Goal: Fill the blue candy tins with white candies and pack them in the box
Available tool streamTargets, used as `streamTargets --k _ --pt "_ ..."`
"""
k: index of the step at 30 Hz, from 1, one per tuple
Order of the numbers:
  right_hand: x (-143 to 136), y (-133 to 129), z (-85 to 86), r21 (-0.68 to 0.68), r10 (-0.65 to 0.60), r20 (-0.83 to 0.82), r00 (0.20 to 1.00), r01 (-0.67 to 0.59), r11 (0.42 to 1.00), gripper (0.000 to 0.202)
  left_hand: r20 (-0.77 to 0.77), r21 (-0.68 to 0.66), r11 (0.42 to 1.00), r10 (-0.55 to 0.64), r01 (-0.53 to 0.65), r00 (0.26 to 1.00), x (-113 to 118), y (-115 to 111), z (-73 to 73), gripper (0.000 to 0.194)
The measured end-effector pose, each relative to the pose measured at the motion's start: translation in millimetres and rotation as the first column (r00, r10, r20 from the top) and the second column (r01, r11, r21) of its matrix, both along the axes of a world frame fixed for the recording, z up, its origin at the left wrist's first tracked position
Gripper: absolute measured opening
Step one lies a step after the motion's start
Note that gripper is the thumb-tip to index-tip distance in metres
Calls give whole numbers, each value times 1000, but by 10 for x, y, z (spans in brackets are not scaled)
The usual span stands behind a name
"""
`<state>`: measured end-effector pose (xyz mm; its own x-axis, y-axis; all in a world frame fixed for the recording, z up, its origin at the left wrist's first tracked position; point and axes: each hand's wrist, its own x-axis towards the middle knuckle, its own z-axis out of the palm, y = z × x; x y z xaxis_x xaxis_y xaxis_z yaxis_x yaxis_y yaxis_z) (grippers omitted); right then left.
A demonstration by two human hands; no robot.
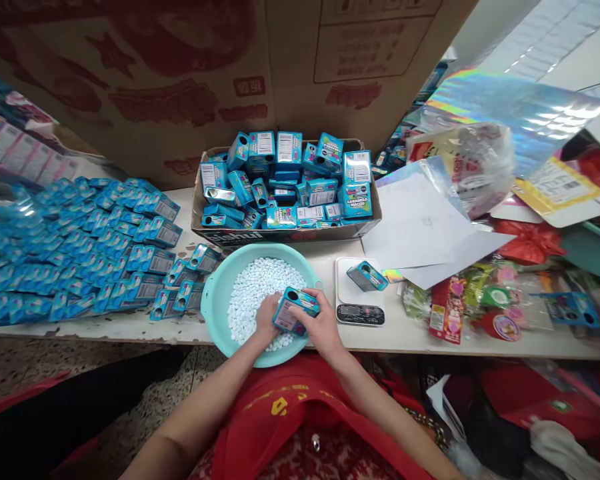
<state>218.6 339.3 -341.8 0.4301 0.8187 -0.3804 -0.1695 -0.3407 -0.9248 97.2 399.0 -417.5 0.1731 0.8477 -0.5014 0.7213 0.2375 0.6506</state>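
My right hand [324,321] grips a small blue candy box [296,312], tilted over a turquoise basin [211,293]. White candy pellets [250,287] fill the bottom of that basin. Low among the pellets, my left hand [267,316] is right beside the box's left end; its fingers are largely hidden, so I cannot see what they hold. To the right of the basin lies a white digital scale [347,298], and another blue box [367,276] rests on its plate.
Behind the basin stands an open carton [280,235] heaped with blue boxes. Rows of blue boxes [100,247] spread across the table's left side. A large cardboard box [190,80] rises at the back. White sheets [420,220] and bagged sweets [495,300] lie at right.
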Motion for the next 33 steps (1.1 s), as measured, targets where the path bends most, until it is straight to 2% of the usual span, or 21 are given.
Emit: streamTargets --k 2,4,7,9,11,14,16,21,24,27,33 --pt "-19 -1 -7 11 -5 10 1000 5 1000 45 143 -69 994 95 -85 985 -25 64 -46 12" --pt "4 12 -1 20 -28 45 999 28 999 45 187 -110 986 142 -123 972 -88 150 -53 19" --pt "54 52 -4 26 -27 118 993 25 999 43 303 -238 941 307 -240 902 -193 272 96 29" --pt "52 82 -38 43 5 195 981 -13 999 41 449 -372 881 446 -292 774 -232 344 312 32" --pt "4 110 -96 81 58 302 951 -87 993 38 596 -459 841 530 -285 603 -224 404 572 31" --pt "-123 152 -177 136 148 443 884 -230 964 30 744 -432 859 511 -274 431 -141 463 879 27" --pt "-200 180 -195 142 180 503 846 -286 948 27 787 -389 869 485 -305 381 -77 484 962 25" --pt "-260 241 -126 121 198 601 774 -333 935 25 791 -312 842 487 -441 370 6 509 922 25" --pt "-245 259 -82 102 215 610 762 -345 933 25 769 -293 825 504 -484 393 34 523 928 26" --pt "-227 254 -59 103 205 595 777 -327 940 26 755 -276 831 498 -483 427 64 530 975 28" --pt "-178 223 -26 127 174 562 809 -293 948 26 758 -283 854 478 -437 443 124 489 1035 33"
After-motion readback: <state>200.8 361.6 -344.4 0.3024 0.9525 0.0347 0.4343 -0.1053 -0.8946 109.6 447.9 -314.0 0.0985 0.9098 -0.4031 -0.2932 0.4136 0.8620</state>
